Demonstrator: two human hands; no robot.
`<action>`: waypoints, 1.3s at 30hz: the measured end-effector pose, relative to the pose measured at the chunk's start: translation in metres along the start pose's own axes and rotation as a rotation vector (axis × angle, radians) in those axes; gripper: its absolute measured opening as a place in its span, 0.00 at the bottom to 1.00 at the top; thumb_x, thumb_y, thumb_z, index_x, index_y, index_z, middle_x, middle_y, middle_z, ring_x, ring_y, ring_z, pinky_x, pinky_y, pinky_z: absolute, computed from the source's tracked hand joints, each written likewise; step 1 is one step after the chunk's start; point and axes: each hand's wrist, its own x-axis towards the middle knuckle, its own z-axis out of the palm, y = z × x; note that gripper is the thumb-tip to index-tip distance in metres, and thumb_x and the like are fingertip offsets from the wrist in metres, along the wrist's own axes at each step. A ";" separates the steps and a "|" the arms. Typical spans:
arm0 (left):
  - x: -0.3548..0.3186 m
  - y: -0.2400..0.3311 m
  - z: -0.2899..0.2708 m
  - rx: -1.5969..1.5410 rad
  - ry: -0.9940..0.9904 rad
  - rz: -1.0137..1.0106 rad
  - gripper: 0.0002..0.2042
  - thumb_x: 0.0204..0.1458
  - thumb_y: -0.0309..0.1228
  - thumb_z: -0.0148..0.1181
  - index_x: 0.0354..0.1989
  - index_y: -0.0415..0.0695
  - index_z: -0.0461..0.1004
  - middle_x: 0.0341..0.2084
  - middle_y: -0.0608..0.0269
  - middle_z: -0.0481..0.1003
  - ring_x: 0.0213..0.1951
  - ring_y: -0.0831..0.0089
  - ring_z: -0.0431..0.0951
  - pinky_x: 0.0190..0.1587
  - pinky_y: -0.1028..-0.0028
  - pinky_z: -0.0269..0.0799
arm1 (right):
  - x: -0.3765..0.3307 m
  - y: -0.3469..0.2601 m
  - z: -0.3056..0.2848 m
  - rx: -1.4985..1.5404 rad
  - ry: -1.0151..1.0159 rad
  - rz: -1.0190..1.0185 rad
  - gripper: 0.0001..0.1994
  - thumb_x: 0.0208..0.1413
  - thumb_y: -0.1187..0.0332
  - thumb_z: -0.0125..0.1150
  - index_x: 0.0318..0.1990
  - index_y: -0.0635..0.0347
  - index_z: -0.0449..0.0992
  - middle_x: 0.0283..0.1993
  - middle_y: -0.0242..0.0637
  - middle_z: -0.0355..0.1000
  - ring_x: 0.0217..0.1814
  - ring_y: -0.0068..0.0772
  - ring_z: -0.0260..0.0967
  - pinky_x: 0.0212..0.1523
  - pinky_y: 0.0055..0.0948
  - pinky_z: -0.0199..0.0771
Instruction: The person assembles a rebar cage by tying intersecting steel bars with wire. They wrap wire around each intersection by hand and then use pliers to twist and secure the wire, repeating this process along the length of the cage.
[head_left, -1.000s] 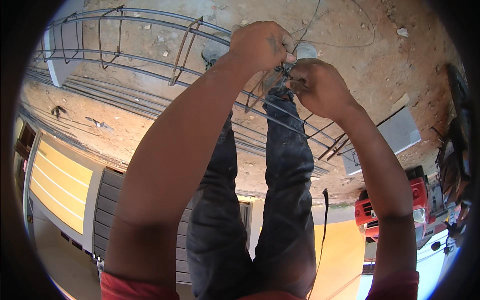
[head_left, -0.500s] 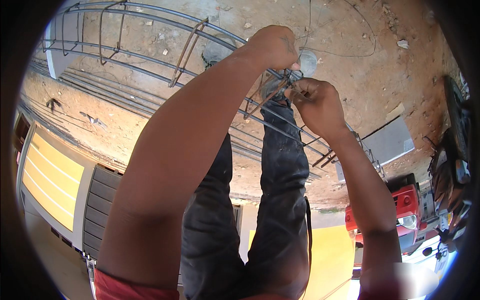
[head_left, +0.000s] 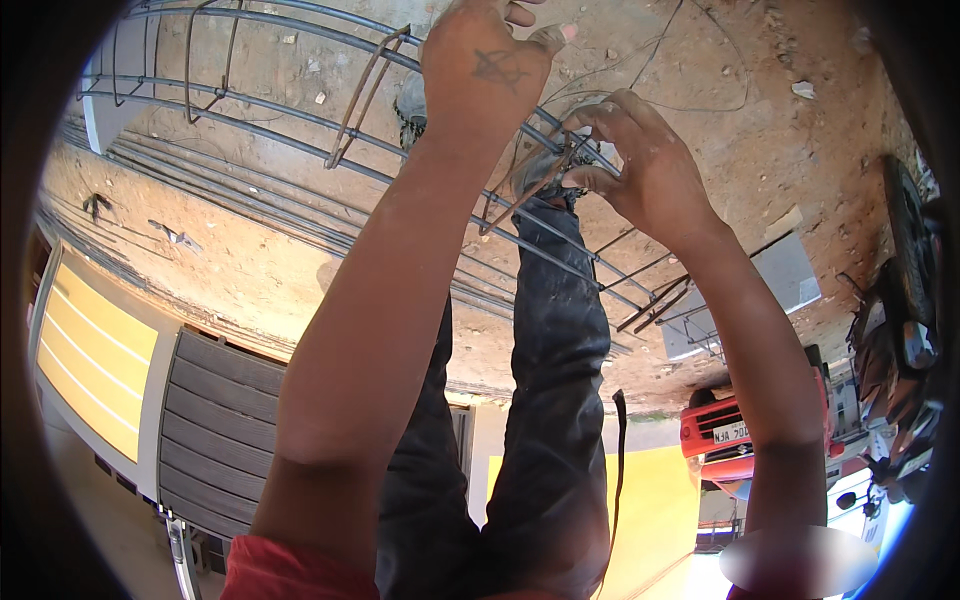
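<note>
A long cage of steel reinforcing bars [head_left: 290,118] runs from the upper left toward the lower right, crossing my legs. Bent rusty stirrups [head_left: 362,100] ring its bars. My left hand [head_left: 490,65] is above the cage near the top edge, thumb stretched out and fingers apart, with nothing visible in it. Beside a tilted stirrup [head_left: 530,200], my right hand [head_left: 650,165] curves around the bars above my shoe, its thumb and fingers apart. Whether its fingertips touch the bars is hard to make out. A thin wire [head_left: 655,50] loops over the ground beyond.
More loose bars [head_left: 240,200] lie alongside the cage on the sandy ground. Grey panels [head_left: 790,270] lie at the right, near a red vehicle [head_left: 720,430] and a motorcycle [head_left: 900,330]. Yellow walls [head_left: 95,350] and a dark slatted gate [head_left: 220,430] show at the lower left.
My left hand has moved up and away from the bars, its thumb spreading. My right hand has opened from a pinch at the bar joint and shifted slightly upward.
</note>
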 end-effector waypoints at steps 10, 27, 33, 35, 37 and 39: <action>-0.135 0.023 -0.024 -0.392 -0.012 -0.431 0.09 0.54 0.28 0.66 0.40 0.40 0.76 0.34 0.67 0.77 0.36 0.80 0.74 0.42 0.78 0.69 | 0.024 -0.015 0.001 -0.352 -0.216 0.151 0.12 0.44 0.57 0.71 0.29 0.52 0.80 0.34 0.32 0.73 0.49 0.34 0.69 0.44 0.37 0.70; -0.139 0.021 0.016 -0.500 -0.458 -0.465 0.11 0.53 0.33 0.63 0.40 0.40 0.77 0.33 0.58 0.79 0.33 0.70 0.79 0.39 0.72 0.74 | -0.237 0.070 0.089 -0.087 0.248 1.127 0.31 0.39 0.56 0.78 0.44 0.63 0.67 0.44 0.47 0.64 0.48 0.53 0.65 0.49 0.47 0.66; -0.140 0.015 0.019 -0.542 -0.591 -0.448 0.15 0.53 0.39 0.64 0.41 0.41 0.78 0.36 0.55 0.81 0.37 0.66 0.80 0.43 0.70 0.74 | -0.236 0.067 0.076 -0.168 0.258 1.160 0.17 0.46 0.69 0.64 0.42 0.63 0.68 0.38 0.50 0.72 0.38 0.56 0.71 0.41 0.46 0.71; -0.139 0.018 0.020 -0.513 -0.790 -0.506 0.19 0.54 0.44 0.64 0.43 0.39 0.78 0.36 0.54 0.81 0.39 0.66 0.80 0.44 0.70 0.74 | -0.219 0.041 0.048 -0.141 0.213 1.121 0.14 0.48 0.71 0.58 0.43 0.64 0.68 0.32 0.53 0.76 0.33 0.58 0.75 0.35 0.45 0.73; -0.140 0.025 0.020 -0.567 -0.951 -0.496 0.23 0.53 0.48 0.64 0.43 0.38 0.79 0.36 0.53 0.81 0.40 0.66 0.80 0.44 0.71 0.74 | -0.196 0.013 0.011 0.153 0.032 1.111 0.13 0.49 0.72 0.57 0.43 0.64 0.68 0.31 0.54 0.76 0.34 0.59 0.74 0.35 0.44 0.73; -0.140 0.032 0.021 -0.677 -1.065 -0.486 0.26 0.52 0.52 0.64 0.43 0.38 0.78 0.35 0.54 0.81 0.40 0.68 0.81 0.44 0.73 0.74 | -0.167 -0.011 -0.024 0.286 -0.127 0.994 0.12 0.50 0.73 0.56 0.43 0.64 0.68 0.30 0.53 0.75 0.34 0.59 0.74 0.34 0.42 0.73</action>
